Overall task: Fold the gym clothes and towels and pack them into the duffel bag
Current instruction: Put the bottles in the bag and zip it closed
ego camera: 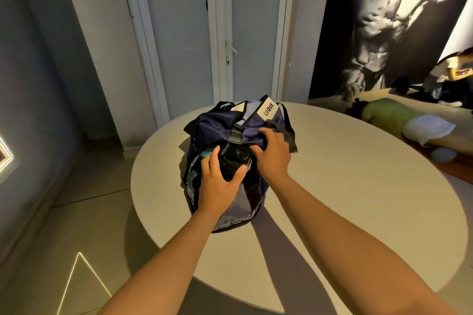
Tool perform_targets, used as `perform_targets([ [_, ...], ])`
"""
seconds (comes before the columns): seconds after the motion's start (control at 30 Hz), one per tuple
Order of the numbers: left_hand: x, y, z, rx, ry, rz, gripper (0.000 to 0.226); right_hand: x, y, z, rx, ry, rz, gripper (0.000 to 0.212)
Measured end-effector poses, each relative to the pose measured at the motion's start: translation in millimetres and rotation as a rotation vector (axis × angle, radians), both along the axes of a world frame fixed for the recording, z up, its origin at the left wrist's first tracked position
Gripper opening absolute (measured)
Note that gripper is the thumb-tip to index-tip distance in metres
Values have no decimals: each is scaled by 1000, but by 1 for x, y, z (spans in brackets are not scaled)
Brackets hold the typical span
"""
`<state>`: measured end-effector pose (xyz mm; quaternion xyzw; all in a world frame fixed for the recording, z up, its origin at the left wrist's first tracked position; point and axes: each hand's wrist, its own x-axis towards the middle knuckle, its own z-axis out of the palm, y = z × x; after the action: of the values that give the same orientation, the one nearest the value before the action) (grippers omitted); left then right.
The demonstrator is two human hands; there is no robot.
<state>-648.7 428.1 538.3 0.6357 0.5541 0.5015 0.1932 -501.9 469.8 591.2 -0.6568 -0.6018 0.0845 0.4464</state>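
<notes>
The navy fabric duffel bag (212,125) lies on the round beige table (358,186) before a white door (250,33), a black plastic bottle (234,158) in its open mouth between the left hand (220,181) and right hand (272,153).

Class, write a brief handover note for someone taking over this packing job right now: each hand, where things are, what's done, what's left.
Left hand grips the black bottle, which stands in the open mouth of the duffel bag.
Right hand holds the bag's fabric beside the opening.
The bag lies on the round table.
Done: a teal cloth is already inside, beside the bottle.
Left: probably seat the bottle and close the bag; no other clothes can be seen.
</notes>
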Motion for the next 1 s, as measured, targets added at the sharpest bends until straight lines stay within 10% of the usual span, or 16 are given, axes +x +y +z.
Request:
perform_targets([
  [0.63, 35, 41, 19, -170, 241, 299, 63, 6, -3, 39, 29, 352, 364, 30],
  [1.0, 47, 15, -19, 132, -22, 119, 39, 6, 16, -1, -82, 115, 167, 31],
])
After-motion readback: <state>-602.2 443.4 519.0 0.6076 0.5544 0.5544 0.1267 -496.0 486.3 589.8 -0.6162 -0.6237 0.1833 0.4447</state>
